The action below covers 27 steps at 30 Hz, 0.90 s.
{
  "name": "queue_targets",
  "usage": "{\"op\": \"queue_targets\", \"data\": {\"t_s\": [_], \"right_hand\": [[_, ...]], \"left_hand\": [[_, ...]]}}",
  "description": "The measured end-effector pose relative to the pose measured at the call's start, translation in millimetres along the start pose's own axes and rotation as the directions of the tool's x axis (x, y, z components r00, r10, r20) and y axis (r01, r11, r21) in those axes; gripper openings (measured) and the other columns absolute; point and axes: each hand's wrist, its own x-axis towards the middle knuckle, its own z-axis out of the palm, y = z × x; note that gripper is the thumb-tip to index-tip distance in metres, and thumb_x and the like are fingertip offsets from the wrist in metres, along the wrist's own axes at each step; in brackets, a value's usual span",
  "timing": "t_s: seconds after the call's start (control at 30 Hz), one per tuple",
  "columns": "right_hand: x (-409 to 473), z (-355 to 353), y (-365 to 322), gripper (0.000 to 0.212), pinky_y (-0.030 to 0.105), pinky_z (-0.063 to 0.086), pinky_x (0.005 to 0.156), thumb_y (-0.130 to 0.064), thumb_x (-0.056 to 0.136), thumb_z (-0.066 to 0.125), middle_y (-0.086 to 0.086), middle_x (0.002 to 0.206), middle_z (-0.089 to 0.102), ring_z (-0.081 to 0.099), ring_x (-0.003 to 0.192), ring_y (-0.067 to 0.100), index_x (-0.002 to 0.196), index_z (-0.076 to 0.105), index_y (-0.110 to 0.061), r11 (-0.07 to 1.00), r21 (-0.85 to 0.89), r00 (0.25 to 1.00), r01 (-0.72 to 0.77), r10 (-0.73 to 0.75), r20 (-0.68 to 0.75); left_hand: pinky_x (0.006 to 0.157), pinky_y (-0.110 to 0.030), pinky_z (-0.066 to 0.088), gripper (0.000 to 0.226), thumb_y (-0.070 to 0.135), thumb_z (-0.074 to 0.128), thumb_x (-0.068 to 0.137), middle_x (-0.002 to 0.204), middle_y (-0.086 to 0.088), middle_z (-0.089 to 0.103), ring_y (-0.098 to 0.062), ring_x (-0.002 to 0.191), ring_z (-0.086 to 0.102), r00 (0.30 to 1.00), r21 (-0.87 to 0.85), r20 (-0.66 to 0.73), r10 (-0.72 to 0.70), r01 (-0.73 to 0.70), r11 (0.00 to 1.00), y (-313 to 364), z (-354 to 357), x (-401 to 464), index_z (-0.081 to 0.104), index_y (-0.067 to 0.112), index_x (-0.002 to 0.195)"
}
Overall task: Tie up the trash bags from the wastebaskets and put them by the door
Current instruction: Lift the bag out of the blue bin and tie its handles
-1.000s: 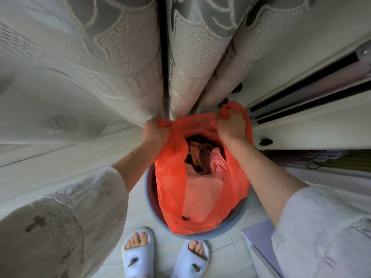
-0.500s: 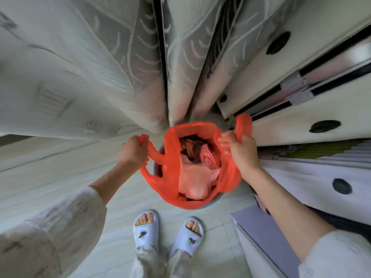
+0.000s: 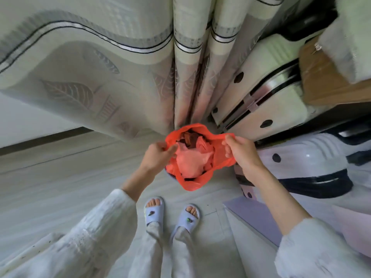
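An orange-red plastic trash bag (image 3: 221,158) hangs open in the middle of the head view, stuffed with pink and brown rubbish. My left hand (image 3: 158,155) grips the bag's left rim. My right hand (image 3: 242,153) pinches the right rim and handle between thumb and fingers. Only a sliver of the blue-grey wastebasket (image 3: 170,174) peeks out under the bag's lower left side; the rest is hidden by the bag.
A patterned curtain (image 3: 124,63) hangs just behind the bag. White suitcases with black dots (image 3: 267,109) are stacked at the right, with a cardboard box (image 3: 329,77) above. A lilac board (image 3: 255,215) lies at lower right. My slippered feet (image 3: 170,213) stand on pale floor.
Both hands have lifted the bag higher, so the wastebasket is almost fully hidden beneath it. The hands have drawn closer together and the view has pulled back from the floor.
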Motion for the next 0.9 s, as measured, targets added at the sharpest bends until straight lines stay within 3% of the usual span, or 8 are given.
{"op": "queue_targets", "data": {"t_s": [0.1, 0.2, 0.33, 0.43, 0.53, 0.7, 0.8, 0.9], "right_hand": [[-19.6, -5.9, -16.8, 0.037, 0.025, 0.035, 0.052, -0.014, 0.096, 0.04, 0.006, 0.05, 0.043, 0.044, 0.04, 0.012, 0.061, 0.052, -0.013, 0.999, -0.023, 0.998, 0.039, -0.038, 0.044], [-32.8, -14.7, -34.7, 0.038, 0.013, 0.034, 0.038, -0.012, 0.097, 0.039, -0.005, 0.035, 0.046, 0.039, 0.026, 0.001, 0.061, 0.052, -0.013, 0.998, -0.01, 0.998, 0.069, -0.069, 0.015], [-54.2, -26.8, -64.9, 0.035, 0.015, 0.035, 0.041, -0.017, 0.096, 0.04, -0.001, 0.043, 0.046, 0.041, 0.038, 0.007, 0.064, 0.054, -0.015, 0.986, 0.025, 0.986, 0.167, -0.166, -0.02], [-81.4, -25.0, -76.1, 0.034, 0.014, 0.039, 0.043, -0.017, 0.097, 0.042, 0.005, 0.056, 0.047, 0.044, 0.049, 0.013, 0.066, 0.055, -0.012, 0.983, 0.024, 0.982, 0.183, -0.184, 0.053], [-114.4, -21.5, -77.8, 0.033, 0.016, 0.045, 0.05, -0.018, 0.097, 0.042, 0.005, 0.059, 0.052, 0.05, 0.053, 0.015, 0.069, 0.058, -0.011, 0.983, -0.025, 0.974, 0.184, -0.179, 0.14], [-169.2, -8.7, -78.5, 0.032, 0.026, 0.046, 0.062, -0.017, 0.096, 0.044, 0.008, 0.06, 0.054, 0.053, 0.055, 0.018, 0.07, 0.06, -0.008, 0.985, -0.021, 0.954, 0.171, -0.16, 0.253], [-203.6, 9.7, -73.3, 0.032, 0.022, 0.044, 0.056, -0.019, 0.097, 0.044, 0.008, 0.061, 0.054, 0.052, 0.056, 0.019, 0.071, 0.059, -0.008, 0.988, -0.016, 0.949, 0.155, -0.144, 0.28], [-233.2, 39.5, -49.0, 0.033, 0.019, 0.045, 0.053, -0.022, 0.097, 0.044, 0.007, 0.061, 0.053, 0.052, 0.053, 0.016, 0.07, 0.058, -0.009, 0.992, 0.012, 0.952, 0.126, -0.124, 0.278]], "left_hand": [[0.088, -0.05, 0.053, 0.022, 0.019, 0.053, 0.089, 0.067, -0.008, 0.063, -0.026, 0.073, 0.062, 0.999, -0.011, 0.041, 0.03, -0.03, 0.999, 18.5, -4.4, -27.0, 0.059, 0.008, 0.07], [0.082, -0.045, 0.056, 0.028, 0.018, 0.054, 0.089, 0.051, 0.005, 0.061, -0.012, 0.054, 0.058, 0.997, -0.045, -0.021, 0.07, -0.071, 0.996, 32.1, -6.8, -47.5, 0.058, 0.014, 0.062], [0.069, -0.031, 0.057, 0.028, 0.016, 0.053, 0.09, 0.048, 0.008, 0.06, -0.007, 0.052, 0.057, 0.989, -0.163, -0.079, 0.127, -0.138, 0.977, 54.5, -15.4, -74.9, 0.058, 0.016, 0.062], [0.077, -0.038, 0.056, 0.026, 0.017, 0.052, 0.089, 0.056, 0.003, 0.061, -0.006, 0.049, 0.057, 0.983, -0.107, -0.082, 0.165, -0.174, 0.979, 53.6, -30.7, -97.4, 0.059, 0.016, 0.064], [0.081, -0.045, 0.057, 0.026, 0.018, 0.054, 0.087, 0.051, 0.006, 0.062, -0.017, 0.06, 0.061, 0.981, -0.006, -0.082, 0.178, -0.18, 0.984, 38.6, -52.8, -125.3, 0.06, 0.018, 0.062], [0.084, -0.048, 0.055, 0.024, 0.021, 0.054, 0.089, 0.067, -0.005, 0.065, -0.026, 0.073, 0.064, 0.975, 0.03, -0.073, 0.209, -0.208, 0.978, 7.5, -93.8, -175.5, 0.059, 0.003, 0.073], [0.082, -0.049, 0.055, 0.03, 0.026, 0.056, 0.086, 0.066, -0.003, 0.067, -0.03, 0.076, 0.067, 0.968, 0.053, -0.104, 0.23, -0.226, 0.973, -21.2, -118.6, -200.0, 0.06, -0.004, 0.083], [0.08, -0.049, 0.056, 0.027, 0.028, 0.057, 0.085, 0.062, 0.002, 0.066, -0.03, 0.072, 0.068, 0.965, 0.049, -0.114, 0.236, -0.232, 0.972, -56.0, -139.1, -221.9, 0.06, 0.001, 0.078]]}}
